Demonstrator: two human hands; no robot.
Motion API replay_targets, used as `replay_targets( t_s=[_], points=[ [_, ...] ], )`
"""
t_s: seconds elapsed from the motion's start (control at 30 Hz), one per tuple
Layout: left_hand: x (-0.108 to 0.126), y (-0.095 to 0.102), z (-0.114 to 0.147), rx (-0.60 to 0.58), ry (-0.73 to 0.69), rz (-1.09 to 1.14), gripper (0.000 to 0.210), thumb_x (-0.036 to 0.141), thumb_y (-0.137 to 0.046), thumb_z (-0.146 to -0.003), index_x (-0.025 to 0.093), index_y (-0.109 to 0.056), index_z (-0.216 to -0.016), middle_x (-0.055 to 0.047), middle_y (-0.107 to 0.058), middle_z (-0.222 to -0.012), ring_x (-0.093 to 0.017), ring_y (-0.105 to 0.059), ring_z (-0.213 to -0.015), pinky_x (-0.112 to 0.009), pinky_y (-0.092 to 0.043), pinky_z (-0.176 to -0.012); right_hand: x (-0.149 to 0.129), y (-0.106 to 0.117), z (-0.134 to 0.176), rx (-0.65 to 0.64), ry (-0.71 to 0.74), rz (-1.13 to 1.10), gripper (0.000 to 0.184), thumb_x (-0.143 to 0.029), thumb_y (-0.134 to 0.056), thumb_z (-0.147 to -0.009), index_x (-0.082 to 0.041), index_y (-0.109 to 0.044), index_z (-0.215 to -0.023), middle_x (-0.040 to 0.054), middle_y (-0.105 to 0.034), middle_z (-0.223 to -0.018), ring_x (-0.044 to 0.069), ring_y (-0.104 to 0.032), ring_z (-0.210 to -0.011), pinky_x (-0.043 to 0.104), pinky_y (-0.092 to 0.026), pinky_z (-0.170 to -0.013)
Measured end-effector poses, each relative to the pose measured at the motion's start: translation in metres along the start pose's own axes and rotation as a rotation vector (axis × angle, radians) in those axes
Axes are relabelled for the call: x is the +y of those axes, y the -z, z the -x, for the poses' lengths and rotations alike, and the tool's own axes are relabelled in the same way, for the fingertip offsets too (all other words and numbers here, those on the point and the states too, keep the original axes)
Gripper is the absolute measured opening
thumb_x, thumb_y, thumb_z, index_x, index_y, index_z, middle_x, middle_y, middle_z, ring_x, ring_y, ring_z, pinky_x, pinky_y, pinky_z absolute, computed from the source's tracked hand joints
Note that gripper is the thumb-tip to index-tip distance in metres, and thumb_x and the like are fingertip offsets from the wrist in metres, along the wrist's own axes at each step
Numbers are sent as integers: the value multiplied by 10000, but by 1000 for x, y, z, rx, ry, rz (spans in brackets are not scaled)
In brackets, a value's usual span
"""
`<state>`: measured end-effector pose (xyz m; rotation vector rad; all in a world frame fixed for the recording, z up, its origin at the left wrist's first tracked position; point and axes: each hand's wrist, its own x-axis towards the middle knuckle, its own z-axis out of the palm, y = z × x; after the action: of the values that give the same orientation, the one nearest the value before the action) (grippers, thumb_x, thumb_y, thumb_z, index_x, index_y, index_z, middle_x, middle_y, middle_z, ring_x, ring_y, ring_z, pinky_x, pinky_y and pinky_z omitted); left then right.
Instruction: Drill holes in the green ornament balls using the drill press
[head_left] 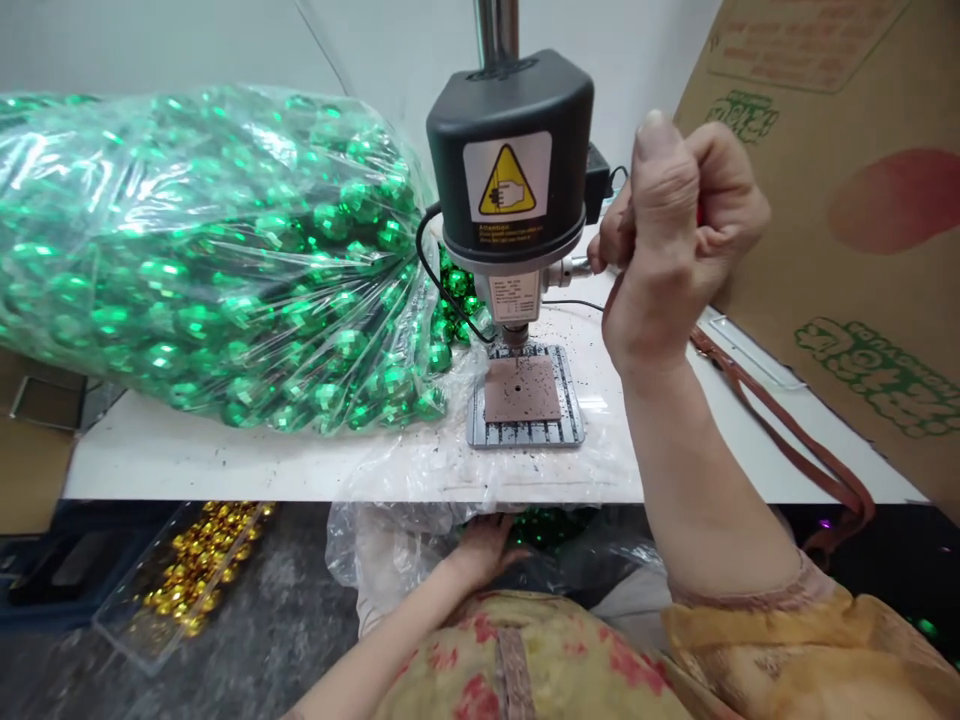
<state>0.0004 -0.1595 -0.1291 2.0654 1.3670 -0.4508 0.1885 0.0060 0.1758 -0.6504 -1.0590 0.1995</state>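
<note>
In front of me a small bench drill press (510, 150) stands with a hand-warning label on its dark housing. My right hand (675, 200) is raised beside it, fingers curled round the feed lever, whose grip is mostly hidden; a bit of red shows between the fingers. Under the chuck (516, 335), a brown square plate (536, 400) with a small hole lies on the slotted metal base (480, 436). Below the table edge, my left hand (484, 550) reaches into a clear plastic bag (397, 545) on my lap, beside green balls (551, 527). Its thumb is stretched apart; the fingertips are hidden.
A large clear bag of shiny green balls (225, 260) covers the table's left. Dark shavings lie around the drill base. A cardboard box (847, 230) and a brown strap (787, 420) are at right. Lower left, a clear bin (142, 650) holds gold balls.
</note>
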Motion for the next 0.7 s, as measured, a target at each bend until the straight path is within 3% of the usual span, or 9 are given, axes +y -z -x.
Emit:
replay_targets(
  t_s=[0.07,0.13,0.27,0.33,0.43,0.5,0.6,0.7],
  points=[
    [-3,-5,3,-71,7,10,903,532,-733,-880,202,-346,-1625,-200,-522,-1575,-393,-508,-1457,-523,-397,-1213,0,0,-1,-24,33,3,471,-486,-542,-957,-266,-238,-672,-74,-234,-573,65,-259,-433,282,-289,-448],
    [-6,-13,6,-164,41,-12,903,400,-785,-839,171,-375,-1610,-211,-613,-1481,-392,-574,-1395,-522,-378,-1220,0,0,-1,-37,53,41,478,-546,-510,-927,-275,-208,-675,-70,-228,-569,78,-252,-425,310,-280,-436],
    [-6,-27,8,-229,57,-27,378,128,-584,-894,96,-722,-1245,-223,-756,-1211,-379,-700,-1219,-505,-447,-1147,1,0,-3,-61,58,113,519,-730,-403,-764,-279,-161,-674,-59,-229,-559,93,-243,-442,325,-296,-439],
    [-4,-30,8,-228,32,-9,300,101,-564,-883,120,-772,-1097,-203,-769,-1177,-372,-707,-1205,-490,-479,-1113,1,1,-8,-89,47,82,525,-758,-387,-723,-286,-162,-672,-57,-236,-560,97,-241,-457,324,-305,-441],
    [-2,-32,10,-210,1,27,287,118,-636,-849,163,-768,-1100,-162,-756,-1213,-358,-690,-1232,-463,-495,-1104,-2,5,-18,-219,-81,84,496,-732,-440,-685,-300,-199,-676,-62,-271,-588,94,-269,-489,309,-350,-460],
    [-2,-32,13,-194,7,42,353,120,-681,-834,174,-739,-1179,-158,-714,-1297,-350,-680,-1245,-443,-517,-1082,-5,6,-26,-296,-184,117,460,-698,-456,-728,-304,-221,-695,-64,-312,-616,93,-300,-508,295,-365,-460],
    [-2,-34,16,-160,58,46,514,186,-749,-860,194,-629,-1360,-152,-603,-1454,-329,-643,-1283,-454,-546,-1058,-8,5,-35,-310,-298,122,434,-630,-450,-863,-298,-215,-711,-67,-330,-647,80,-330,-519,269,-340,-440],
    [-3,-36,16,-129,148,28,488,346,-717,-952,193,-580,-1394,-126,-594,-1431,-293,-628,-1265,-501,-564,-1036,-2,2,-44,-338,-338,85,388,-460,-459,-993,-290,-227,-732,-71,-326,-667,57,-353,-529,237,-340,-449]
  ],
)
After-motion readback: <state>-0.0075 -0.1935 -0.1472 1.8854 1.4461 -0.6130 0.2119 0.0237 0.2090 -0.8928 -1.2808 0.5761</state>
